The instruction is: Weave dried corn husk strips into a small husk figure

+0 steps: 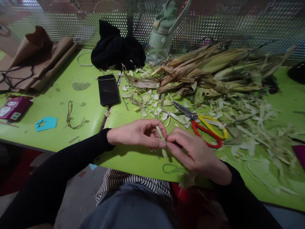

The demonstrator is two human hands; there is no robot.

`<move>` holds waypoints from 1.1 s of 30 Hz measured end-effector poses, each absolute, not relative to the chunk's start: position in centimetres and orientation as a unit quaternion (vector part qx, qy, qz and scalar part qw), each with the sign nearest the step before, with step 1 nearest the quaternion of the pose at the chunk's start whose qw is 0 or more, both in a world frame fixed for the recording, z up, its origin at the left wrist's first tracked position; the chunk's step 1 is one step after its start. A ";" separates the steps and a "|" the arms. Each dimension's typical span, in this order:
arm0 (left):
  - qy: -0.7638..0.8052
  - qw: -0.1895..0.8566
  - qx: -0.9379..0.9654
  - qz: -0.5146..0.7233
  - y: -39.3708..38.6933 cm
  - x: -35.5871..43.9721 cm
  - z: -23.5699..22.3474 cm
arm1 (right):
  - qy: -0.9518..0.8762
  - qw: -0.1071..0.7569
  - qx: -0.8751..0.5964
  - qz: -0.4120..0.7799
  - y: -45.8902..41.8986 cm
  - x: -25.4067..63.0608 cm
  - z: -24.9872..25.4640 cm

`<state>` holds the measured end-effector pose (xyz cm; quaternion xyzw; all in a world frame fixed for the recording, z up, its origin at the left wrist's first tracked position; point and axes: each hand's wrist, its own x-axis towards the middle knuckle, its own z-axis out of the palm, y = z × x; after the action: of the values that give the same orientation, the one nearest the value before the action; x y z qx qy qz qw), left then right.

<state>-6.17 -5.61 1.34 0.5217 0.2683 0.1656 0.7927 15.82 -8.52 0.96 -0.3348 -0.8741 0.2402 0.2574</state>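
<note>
Between thumb and fingers, my left hand (145, 133) pinches a short pale green strip of husk (160, 133), which stands out above and below the grip. My right hand (190, 149) meets it there, thumb and forefinger pressed together at the strip's middle; whether they hold the strip itself or something finer is too small to tell. Just beyond my right hand lie scissors (194, 117) with one yellow and one red handle, blades pointing away to the left. A thin green cord loop (171, 168) rests on the table under my hands.
Dried corn husks (202, 66) are heaped at the back right, with scattered husk scraps (252, 127) before them. A phone (108, 90), black cloth (116, 51) and green-lidded bottle (162, 35) stand behind my hands. Left are a brown paper bag (38, 60) and blue tag (46, 123).
</note>
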 end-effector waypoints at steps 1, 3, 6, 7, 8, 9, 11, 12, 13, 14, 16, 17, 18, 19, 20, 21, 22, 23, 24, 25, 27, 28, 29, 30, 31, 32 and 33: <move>0.265 0.793 0.524 0.162 -5.6 -6.1 1.3 | -0.881 0.252 -0.326 0.234 -8.7 15.8 1.0; 0.254 0.799 0.524 0.150 -5.8 -6.0 1.2 | -0.885 0.248 -0.308 0.245 -9.0 15.7 1.2; 0.235 0.821 0.508 0.117 -6.0 -6.0 1.2 | -0.879 0.253 -0.276 0.295 -9.3 15.7 1.7; 0.228 0.830 0.498 0.104 -6.0 -6.0 1.2 | -0.875 0.253 -0.267 0.314 -9.3 15.8 1.9; 0.220 0.839 0.489 0.091 -6.0 -6.1 1.3 | -0.871 0.251 -0.262 0.331 -9.3 15.8 2.0; 0.213 0.846 0.483 0.078 -6.0 -6.1 1.4 | -0.867 0.248 -0.260 0.346 -9.3 15.8 2.1; 0.205 0.850 0.480 0.063 -5.8 -6.3 1.5 | -0.858 0.237 -0.268 0.367 -9.3 15.9 2.1; 0.206 0.848 0.483 0.066 -5.8 -6.4 1.6 | -0.854 0.238 -0.281 0.367 -9.2 16.0 2.1; 0.212 0.843 0.488 0.078 -5.7 -6.5 1.7 | -0.849 0.242 -0.303 0.359 -9.0 16.1 2.0; 0.221 0.836 0.493 0.099 -5.7 -6.5 1.7 | -0.841 0.251 -0.330 0.348 -8.9 16.1 2.0; 0.239 0.812 0.509 0.158 -5.7 -6.5 1.6 | -0.825 0.264 -0.376 0.330 -8.6 16.2 1.8; 0.242 0.799 0.519 0.181 -5.7 -6.4 1.6 | -0.820 0.263 -0.387 0.329 -8.5 16.2 1.7; 0.240 0.790 0.529 0.194 -5.8 -6.3 1.4 | -0.818 0.256 -0.393 0.334 -8.4 16.2 1.7; 0.235 0.785 0.539 0.197 -5.9 -6.2 1.3 | -0.817 0.247 -0.394 0.340 -8.4 16.2 1.7; 0.230 0.783 0.545 0.194 -6.0 -6.1 1.2 | -0.816 0.243 -0.393 0.347 -8.4 16.1 1.6; 0.228 0.783 0.547 0.190 -6.1 -6.0 1.1 | -0.813 0.241 -0.393 0.355 -8.4 16.0 1.6; 0.228 0.783 0.548 0.189 -6.2 -5.9 1.0 | -0.807 0.245 -0.395 0.365 -8.5 15.9 1.5; 0.232 0.780 0.548 0.195 -6.3 -5.8 0.9 | -0.798 0.255 -0.400 0.373 -8.6 15.7 1.4; 0.240 0.773 0.550 0.206 -6.3 -5.7 0.8 | -0.785 0.268 -0.409 0.379 -8.7 15.6 1.4; 0.253 0.762 0.554 0.221 -6.4 -5.7 0.8 | -0.770 0.284 -0.422 0.384 -8.8 15.5 1.3; 0.289 0.728 0.565 0.260 -6.5 -5.5 0.8 | -0.741 0.314 -0.451 0.386 -8.8 15.4 1.1; 0.312 0.702 0.576 0.280 -6.5 -5.5 0.9 | -0.730 0.325 -0.461 0.386 -8.8 15.3 1.0; 0.334 0.674 0.590 0.293 -6.6 -5.4 0.9 | -0.723 0.332 -0.467 0.385 -8.8 15.3 1.0; 0.353 0.645 0.610 0.296 -6.6 -5.4 0.9 | -0.720 0.337 -0.471 0.382 -8.8 15.3 0.9; 0.365 0.621 0.632 0.285 -6.6 -5.3 0.9 | -0.721 0.338 -0.474 0.376 -8.7 15.2 0.8; 0.373 0.604 0.653 0.265 -6.6 -5.3 0.9 | -0.723 0.338 -0.477 0.368 -8.7 15.2 0.8; 0.375 0.592 0.672 0.241 -6.6 -5.3 0.9 | -0.726 0.336 -0.480 0.359 -8.7 15.2 0.7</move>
<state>-5.33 -6.65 0.87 0.6719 0.3747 0.2409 0.5917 15.25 -8.69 0.69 -0.4802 -0.7262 0.3593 0.3360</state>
